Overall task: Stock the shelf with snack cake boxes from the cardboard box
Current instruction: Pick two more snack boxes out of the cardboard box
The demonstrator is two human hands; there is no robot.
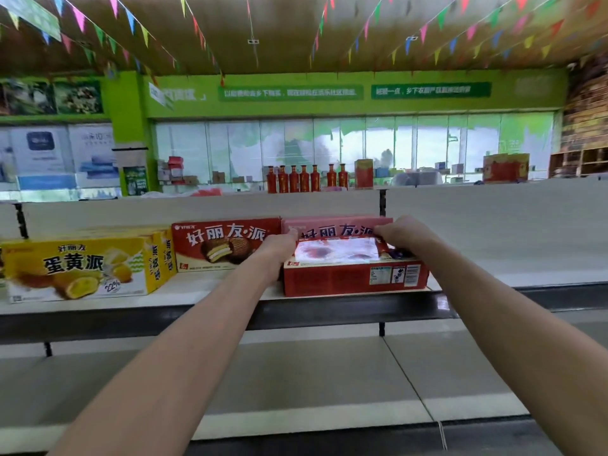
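Observation:
A red snack cake box [353, 271] lies tilted back on the top shelf [230, 299], its glossy face up. My left hand [279, 246] grips its far left corner and my right hand [403, 235] grips its far right corner. Behind it stands a pink box [332, 225] upright against the shelf's back panel. Left of that stands a red box [223, 243] showing a chocolate pie. Further left sit yellow egg-yolk pie boxes [82, 268]. The cardboard box is out of view.
The top shelf runs bare to the right [510, 258] of the boxes. Lower shelves [296, 373] are below my arms. Beyond the shelf's back panel stand red bottles [306, 177] and red cartons [505, 166] before a window wall.

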